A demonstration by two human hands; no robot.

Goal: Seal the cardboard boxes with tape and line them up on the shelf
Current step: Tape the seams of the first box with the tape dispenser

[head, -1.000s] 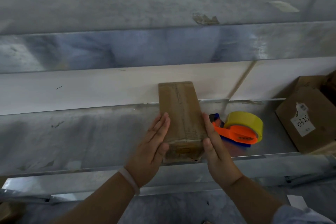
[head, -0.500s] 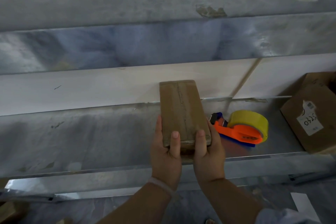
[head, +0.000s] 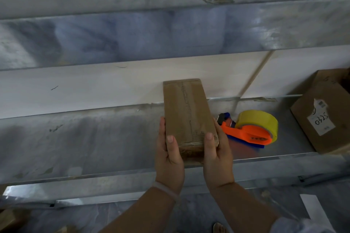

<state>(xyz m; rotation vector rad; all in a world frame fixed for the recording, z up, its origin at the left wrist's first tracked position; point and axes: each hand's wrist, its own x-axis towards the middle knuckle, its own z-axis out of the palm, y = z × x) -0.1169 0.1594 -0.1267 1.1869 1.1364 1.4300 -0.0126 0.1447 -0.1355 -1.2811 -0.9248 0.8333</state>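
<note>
Both hands clamp the near end of a narrow cardboard box (head: 186, 113). The left hand (head: 168, 159) grips its left side and the right hand (head: 217, 157) grips its right side. Each thumb lies on the taped top, with the fingers wrapped along the side. The box runs away from the palms towards a white back panel (head: 85, 89), with a strip of tape down the middle of its top. It sits over the front part of a scuffed, dull grey metal shelf (head: 79, 142). Whether it rests on the metal or is held just above it cannot be told.

Just beyond the right hand's knuckles, an orange and blue tape dispenser (head: 246, 134) with a yellow roll lies on the same shelf. Well past that to the right stands a larger cardboard box (head: 333, 138) bearing a torn white label (head: 321, 117) with handwriting. Above the hands, the reflective lip of an upper shelf (head: 132, 38) spans the view. Below the wrists is a grey floor (head: 189, 213), and a pale band (head: 164, 189) circles the left wrist.
</note>
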